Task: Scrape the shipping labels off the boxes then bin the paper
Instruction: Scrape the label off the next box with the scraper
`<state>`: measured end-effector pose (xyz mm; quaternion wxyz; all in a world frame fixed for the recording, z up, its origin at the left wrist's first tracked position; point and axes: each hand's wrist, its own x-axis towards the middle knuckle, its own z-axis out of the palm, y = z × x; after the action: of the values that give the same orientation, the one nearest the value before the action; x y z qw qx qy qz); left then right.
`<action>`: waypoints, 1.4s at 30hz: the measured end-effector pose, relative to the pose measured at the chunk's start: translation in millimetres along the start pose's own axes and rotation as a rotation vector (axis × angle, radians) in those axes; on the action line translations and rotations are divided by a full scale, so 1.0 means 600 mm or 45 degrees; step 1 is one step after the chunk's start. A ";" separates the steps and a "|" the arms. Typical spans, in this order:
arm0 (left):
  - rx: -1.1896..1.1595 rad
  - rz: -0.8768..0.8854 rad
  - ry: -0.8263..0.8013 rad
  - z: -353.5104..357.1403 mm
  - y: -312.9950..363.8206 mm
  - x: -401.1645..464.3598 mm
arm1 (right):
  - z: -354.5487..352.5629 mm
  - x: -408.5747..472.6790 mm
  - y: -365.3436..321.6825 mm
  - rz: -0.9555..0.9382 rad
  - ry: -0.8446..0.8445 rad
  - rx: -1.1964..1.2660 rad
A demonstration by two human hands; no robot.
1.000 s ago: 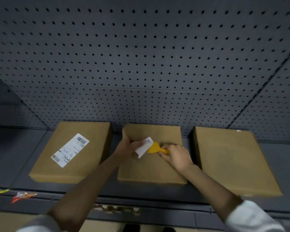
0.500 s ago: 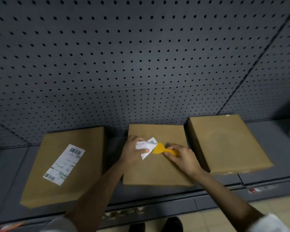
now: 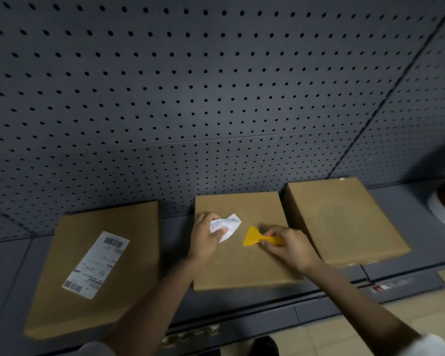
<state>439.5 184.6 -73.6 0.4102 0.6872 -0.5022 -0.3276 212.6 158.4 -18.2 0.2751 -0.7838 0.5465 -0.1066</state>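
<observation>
**Label off the middle box**

Left hand [image 3: 206, 237] grips the crumpled label [image 3: 228, 225] over the middle box [image 3: 244, 268]. Right hand [image 3: 289, 246] pinches the yellow scraper [image 3: 254, 237] just right of it. The left box [image 3: 70, 291] carries its label [image 3: 96, 264]; the right box [image 3: 344, 222] is bare.
</observation>
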 end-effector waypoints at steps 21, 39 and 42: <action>-0.022 -0.114 0.210 0.005 0.015 -0.006 | 0.004 0.033 -0.013 0.066 0.014 0.119; -0.201 -0.161 0.278 0.017 0.033 -0.012 | 0.003 0.026 0.002 0.044 0.025 0.040; -0.221 -0.177 0.322 0.015 0.034 -0.013 | 0.033 0.059 -0.041 0.028 0.051 0.107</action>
<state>420.6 186.4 -59.0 0.5042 0.7180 -0.3677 -0.3082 255.1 138.4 -25.8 0.2981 -0.7631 0.5555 -0.1421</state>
